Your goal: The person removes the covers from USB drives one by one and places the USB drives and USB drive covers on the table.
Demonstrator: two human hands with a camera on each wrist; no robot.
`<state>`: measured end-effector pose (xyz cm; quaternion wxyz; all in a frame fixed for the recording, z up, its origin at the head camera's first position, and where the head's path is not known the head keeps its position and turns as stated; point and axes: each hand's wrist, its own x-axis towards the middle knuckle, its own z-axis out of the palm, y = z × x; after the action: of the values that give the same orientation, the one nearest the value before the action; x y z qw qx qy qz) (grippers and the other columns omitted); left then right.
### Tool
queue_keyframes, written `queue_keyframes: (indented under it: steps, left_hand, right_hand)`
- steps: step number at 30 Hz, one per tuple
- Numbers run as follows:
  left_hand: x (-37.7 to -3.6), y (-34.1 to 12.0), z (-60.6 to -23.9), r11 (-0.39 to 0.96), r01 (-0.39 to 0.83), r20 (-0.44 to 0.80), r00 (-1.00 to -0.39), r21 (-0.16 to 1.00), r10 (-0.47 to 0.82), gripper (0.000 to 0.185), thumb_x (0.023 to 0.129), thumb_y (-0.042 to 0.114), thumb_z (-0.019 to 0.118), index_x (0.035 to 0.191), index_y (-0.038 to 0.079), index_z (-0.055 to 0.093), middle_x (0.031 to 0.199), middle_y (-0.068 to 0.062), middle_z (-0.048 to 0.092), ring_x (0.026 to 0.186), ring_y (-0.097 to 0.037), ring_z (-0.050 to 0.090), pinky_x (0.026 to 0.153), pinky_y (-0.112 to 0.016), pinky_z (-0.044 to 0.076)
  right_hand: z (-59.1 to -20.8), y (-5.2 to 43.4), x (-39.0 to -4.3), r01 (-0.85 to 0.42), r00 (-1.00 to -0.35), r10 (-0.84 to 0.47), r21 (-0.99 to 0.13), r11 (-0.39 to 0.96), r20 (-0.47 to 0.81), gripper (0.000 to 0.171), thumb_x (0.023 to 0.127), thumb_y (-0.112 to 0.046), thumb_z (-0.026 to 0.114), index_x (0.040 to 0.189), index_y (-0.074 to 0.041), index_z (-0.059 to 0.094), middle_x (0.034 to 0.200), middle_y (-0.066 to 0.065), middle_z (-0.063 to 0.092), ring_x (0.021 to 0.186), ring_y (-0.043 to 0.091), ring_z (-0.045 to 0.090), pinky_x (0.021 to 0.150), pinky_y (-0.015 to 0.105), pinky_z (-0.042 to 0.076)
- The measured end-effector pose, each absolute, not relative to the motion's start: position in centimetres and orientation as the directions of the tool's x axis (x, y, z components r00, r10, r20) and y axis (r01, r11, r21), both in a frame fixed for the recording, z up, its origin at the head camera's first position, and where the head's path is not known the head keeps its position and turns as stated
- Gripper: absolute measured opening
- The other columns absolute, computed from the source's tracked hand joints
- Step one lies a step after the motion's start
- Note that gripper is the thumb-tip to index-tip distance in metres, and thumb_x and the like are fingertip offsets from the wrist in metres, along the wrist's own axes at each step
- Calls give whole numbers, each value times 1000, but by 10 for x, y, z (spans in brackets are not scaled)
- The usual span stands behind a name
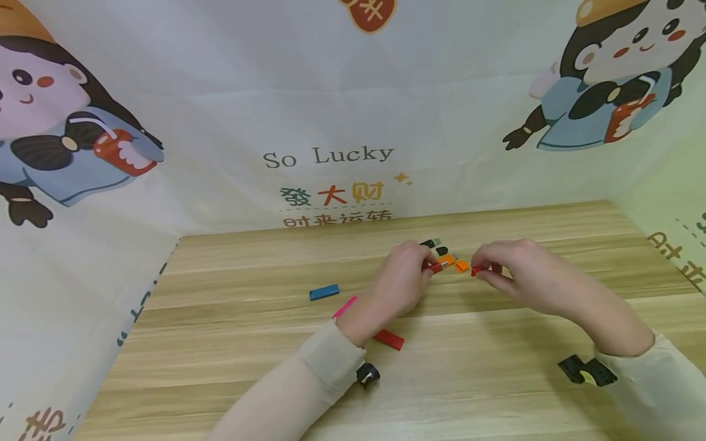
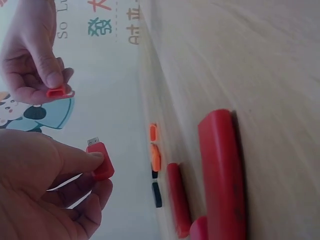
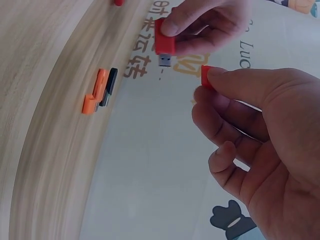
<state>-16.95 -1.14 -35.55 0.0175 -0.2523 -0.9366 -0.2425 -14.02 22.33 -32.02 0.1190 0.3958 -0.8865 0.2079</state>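
Note:
Between thumb and fingers, my left hand (image 1: 398, 278) pinches a red USB stick (image 2: 103, 162) by its body. The stick's bare metal plug (image 2: 93, 141) points toward the other hand. My right hand (image 1: 526, 272) pinches a small red cap (image 3: 205, 76) with thumb and fingertips. In the left wrist view the hollow end of the cap shows. Cap and stick are apart, with a short gap between the hands. Close by on the table lie an orange USB stick (image 1: 447, 260) with its plug bare and its orange cap (image 1: 461, 266).
Behind the orange pieces lie a black USB stick (image 1: 427, 244) and its black cap (image 1: 442, 250). Left of the left arm is a blue stick (image 1: 324, 292). A pink piece (image 1: 344, 307) and a red bar (image 1: 389, 340) are partly covered by that arm. A printed cloth (image 1: 220, 153) hangs behind the table.

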Motion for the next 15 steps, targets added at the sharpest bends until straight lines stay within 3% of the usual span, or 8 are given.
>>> queue_keyframes:
  steps: [6,15]
  left_hand:
    - [-178,1,-362,771,456,93,-879,444,467,18,102,6,69,117,8,79,116,-5,72,108,-18,66,94,-28,54]
    - [-192,25,-367,788,428,40,-887,443,459,16,100,6,70,110,12,81,107,3,76,105,-13,69,89,-21,53]
  right_hand:
    - [-321,226,-141,-737,-672,-645,-253,626,363,22,86,2,85,95,-15,75,90,-10,67,78,3,61,65,27,56]
    - [-321,232,-142,-756,-650,-652,-248,605,390,27,82,6,87,95,-15,75,90,-11,67,77,2,60,65,28,55]
